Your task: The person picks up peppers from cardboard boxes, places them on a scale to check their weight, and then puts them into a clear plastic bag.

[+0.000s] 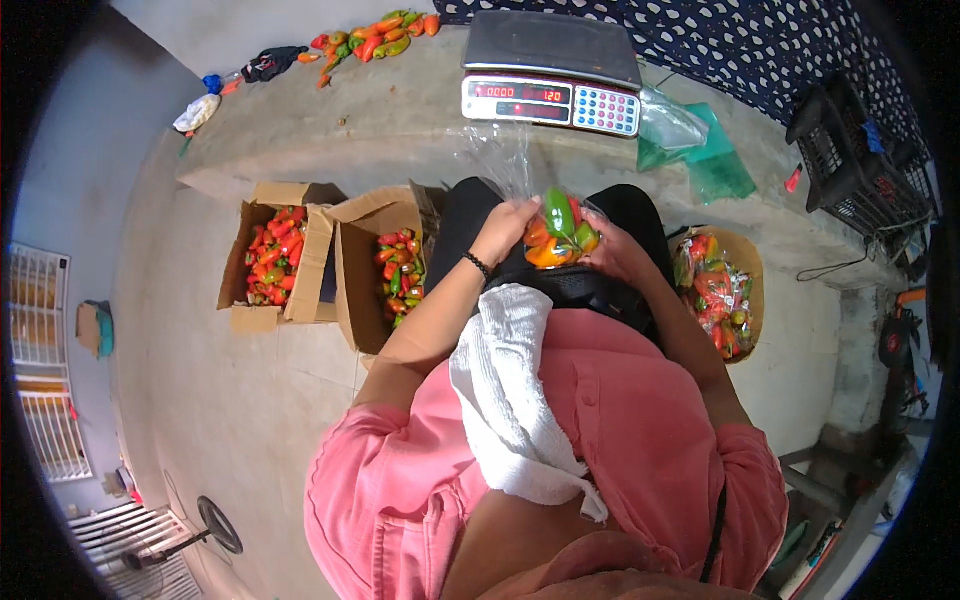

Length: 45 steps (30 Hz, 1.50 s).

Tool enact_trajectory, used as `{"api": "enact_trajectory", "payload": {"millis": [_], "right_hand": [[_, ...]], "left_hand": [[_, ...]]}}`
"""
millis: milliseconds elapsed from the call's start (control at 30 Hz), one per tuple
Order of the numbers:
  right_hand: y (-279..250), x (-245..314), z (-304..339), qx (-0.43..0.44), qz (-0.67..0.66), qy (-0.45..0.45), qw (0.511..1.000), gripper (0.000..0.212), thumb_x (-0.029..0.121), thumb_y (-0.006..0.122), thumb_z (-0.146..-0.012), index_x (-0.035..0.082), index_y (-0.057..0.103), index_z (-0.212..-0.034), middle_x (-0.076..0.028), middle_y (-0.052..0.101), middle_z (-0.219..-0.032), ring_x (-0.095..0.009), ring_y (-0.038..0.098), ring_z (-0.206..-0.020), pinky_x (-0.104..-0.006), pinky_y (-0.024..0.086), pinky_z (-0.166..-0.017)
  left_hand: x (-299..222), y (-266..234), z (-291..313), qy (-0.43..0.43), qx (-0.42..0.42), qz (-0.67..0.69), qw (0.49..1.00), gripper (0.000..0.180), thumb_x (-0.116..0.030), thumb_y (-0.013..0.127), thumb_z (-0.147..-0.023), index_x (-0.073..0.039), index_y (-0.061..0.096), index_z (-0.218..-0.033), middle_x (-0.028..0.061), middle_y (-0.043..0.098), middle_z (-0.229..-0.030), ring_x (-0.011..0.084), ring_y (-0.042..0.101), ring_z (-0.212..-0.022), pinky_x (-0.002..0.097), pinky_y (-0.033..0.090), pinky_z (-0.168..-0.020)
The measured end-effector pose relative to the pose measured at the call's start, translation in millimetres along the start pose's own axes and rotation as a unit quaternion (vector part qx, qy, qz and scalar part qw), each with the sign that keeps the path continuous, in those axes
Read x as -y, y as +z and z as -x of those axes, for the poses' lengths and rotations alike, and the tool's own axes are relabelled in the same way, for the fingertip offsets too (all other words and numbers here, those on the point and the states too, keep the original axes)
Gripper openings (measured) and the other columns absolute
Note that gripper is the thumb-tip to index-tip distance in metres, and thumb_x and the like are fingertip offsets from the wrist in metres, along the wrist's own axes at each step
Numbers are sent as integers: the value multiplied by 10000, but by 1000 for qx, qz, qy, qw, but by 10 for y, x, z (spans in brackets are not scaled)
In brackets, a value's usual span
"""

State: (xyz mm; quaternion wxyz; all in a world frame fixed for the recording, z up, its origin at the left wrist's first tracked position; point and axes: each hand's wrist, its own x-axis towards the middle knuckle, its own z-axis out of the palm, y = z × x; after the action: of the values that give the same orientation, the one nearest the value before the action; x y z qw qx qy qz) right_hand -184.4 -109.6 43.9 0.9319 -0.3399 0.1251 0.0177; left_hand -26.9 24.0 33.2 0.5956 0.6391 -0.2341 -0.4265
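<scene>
Between my hands, over my lap, is a clear plastic bag of peppers (556, 232), with green, orange and red ones showing through. My left hand (507, 230) is closed on the bag's left side, and the bag's loose, see-through end (497, 160) sticks up beyond it. On the right side, my right hand (617, 250) grips the bag with its fingers partly hidden behind it. A digital scale (550, 75) with a lit red display stands on the ledge ahead of me, its flat pan bare.
Left of my legs stand two cardboard boxes of loose peppers (275, 258) (398, 275). A box of bagged peppers (715, 290) is at my right. Loose peppers (375, 38) lie on the ledge, plastic bags (700, 150) beside the scale. A black crate (860, 150) sits far right.
</scene>
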Motion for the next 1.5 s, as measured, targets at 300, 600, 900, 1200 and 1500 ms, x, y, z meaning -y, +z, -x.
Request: {"api": "enact_trajectory", "payload": {"millis": [300, 600, 900, 1200, 1500], "right_hand": [[68, 18, 45, -52, 26, 12, 998, 492, 358, 469, -909, 83, 353, -1301, -112, 466, -1259, -252, 489, -1137, -431, 411, -949], [-6, -10, -18, -54, 3, 13, 998, 511, 333, 479, -905, 77, 348, -1328, -97, 455, -1284, -244, 445, -1179, -429, 353, -998], [-103, -21, -28, -21, 48, 0, 999, 537, 407, 477, -898, 100, 358, -1322, -73, 464, -1276, -225, 466, -1154, -418, 397, -953], [-200, -40, -28, -45, 56, 29, 997, 525, 452, 467, -892, 137, 374, -1302, -66, 503, -1232, -212, 515, -1104, -414, 434, -903], [-213, -31, -44, -25, 52, 34, 998, 514, 429, 460, -903, 133, 359, -1310, -71, 504, -1228, -218, 532, -1083, -402, 449, -885]], "left_hand": [[112, 0, -58, 1, 4, 28, 1000, 360, -340, 492, -905, -20, 601, -781, 7, 544, -698, 100, 466, -648, 255, 381, -616], [-63, 16, 72, -8, 6, 12, 1000, 368, -331, 493, -907, 6, 600, -804, 24, 559, -722, 98, 483, -670, 259, 404, -630], [92, -16, -21, 133, -36, -209, 968, 351, -303, 458, -927, -11, 594, -786, 19, 565, -703, 109, 498, -639, 264, 413, -606], [218, -57, -134, 72, -19, -170, 983, 411, -344, 460, -900, 31, 620, -848, 197, 622, -787, 280, 609, -752, 341, 453, -708], [132, -8, -59, 40, 12, -57, 998, 349, -306, 464, -924, 3, 590, -822, 21, 572, -741, 101, 483, -677, 264, 409, -645]]}}
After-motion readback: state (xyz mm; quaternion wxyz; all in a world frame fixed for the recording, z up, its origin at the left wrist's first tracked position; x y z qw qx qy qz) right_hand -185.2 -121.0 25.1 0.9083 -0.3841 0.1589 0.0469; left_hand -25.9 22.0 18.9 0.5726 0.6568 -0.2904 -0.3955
